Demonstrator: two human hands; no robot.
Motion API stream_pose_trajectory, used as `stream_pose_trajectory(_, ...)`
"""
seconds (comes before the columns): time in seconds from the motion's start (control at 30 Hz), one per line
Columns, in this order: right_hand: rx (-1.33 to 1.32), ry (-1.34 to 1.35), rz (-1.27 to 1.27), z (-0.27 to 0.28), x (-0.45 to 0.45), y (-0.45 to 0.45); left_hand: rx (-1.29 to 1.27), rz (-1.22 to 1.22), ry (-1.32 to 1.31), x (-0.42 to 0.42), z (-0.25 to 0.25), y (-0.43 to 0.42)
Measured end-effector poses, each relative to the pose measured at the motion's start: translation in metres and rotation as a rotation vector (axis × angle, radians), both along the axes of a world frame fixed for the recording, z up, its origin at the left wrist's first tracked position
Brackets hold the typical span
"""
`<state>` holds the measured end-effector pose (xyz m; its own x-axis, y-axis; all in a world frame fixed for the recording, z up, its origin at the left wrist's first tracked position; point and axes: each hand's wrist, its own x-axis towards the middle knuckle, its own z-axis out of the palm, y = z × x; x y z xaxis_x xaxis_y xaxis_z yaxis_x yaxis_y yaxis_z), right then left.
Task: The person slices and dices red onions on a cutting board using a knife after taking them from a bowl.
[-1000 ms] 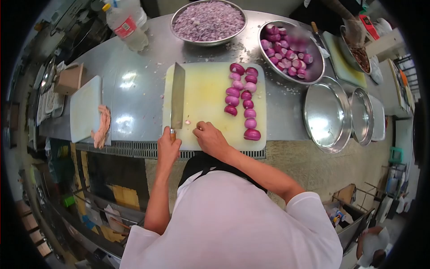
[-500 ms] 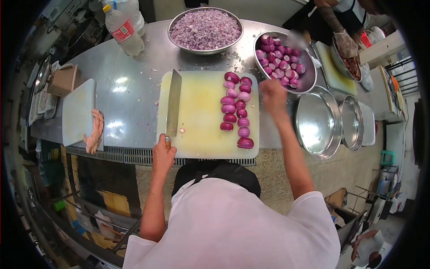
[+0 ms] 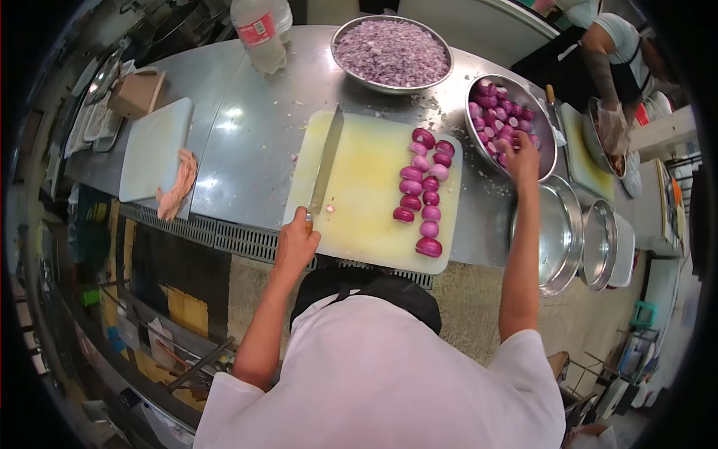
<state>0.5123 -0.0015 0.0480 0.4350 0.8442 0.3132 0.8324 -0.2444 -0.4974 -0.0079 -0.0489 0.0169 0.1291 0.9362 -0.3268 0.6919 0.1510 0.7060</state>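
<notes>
A: Which object is the left hand holding?

B: Its grip is clamping the handle of the knife; the blade is lying along the left side of the cutting board.

A: And the right hand?

B: It is reaching into the metal bowl, its fingers meeting the purple onions. Whether that grip is standing apart or closing on one, I cannot tell.

A: The board's contents?

B: Two columns of onions are occupying its right part; chopped onion is filling another bowl beyond, on the table.
</notes>
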Motion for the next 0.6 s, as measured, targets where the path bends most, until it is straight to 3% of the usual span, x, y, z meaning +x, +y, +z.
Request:
stream_pose_trajectory(0.07, 0.092, 0.24, 0.283, -0.001, -0.081, -0.007, -0.008, 0.002, -0.002, 0.001, 0.003, 0.001)
stream_pose_trajectory(0.1, -0.006, 0.463, 0.29, -0.014, -0.123, -0.014, -0.012, -0.006, -0.013, 0.002, 0.005, 0.002)
stream_pose_trajectory(0.17, -0.192, 0.54, 0.529, -0.036, -0.2, -0.024, -0.03, -0.003, -0.009, 0.005, 0.01, 0.004)
stream_pose_trajectory(0.2, -0.309, 0.592, 0.5, -0.046, -0.233, -0.026, -0.049, 0.01, -0.006, 0.006, 0.013, 0.005)
stream_pose_trajectory(0.27, -0.231, 0.433, 0.607, -0.066, -0.272, -0.034, -0.003, -0.03, 0.043, 0.005, 0.018, 0.003)
stream_pose_trajectory(0.37, -0.032, 0.235, 0.538, -0.074, -0.285, -0.04, 0.03, -0.07, 0.07, 0.003, 0.031, -0.007)
stream_pose_trajectory(0.4, 0.066, 0.225, 0.527, -0.076, -0.284, -0.041, 0.017, -0.064, 0.047, 0.002, 0.037, -0.014)
stream_pose_trajectory(0.6, -0.002, 0.294, 0.539, -0.072, -0.283, -0.056, 0.06, -0.163, 0.018, 0.003, 0.062, -0.046)
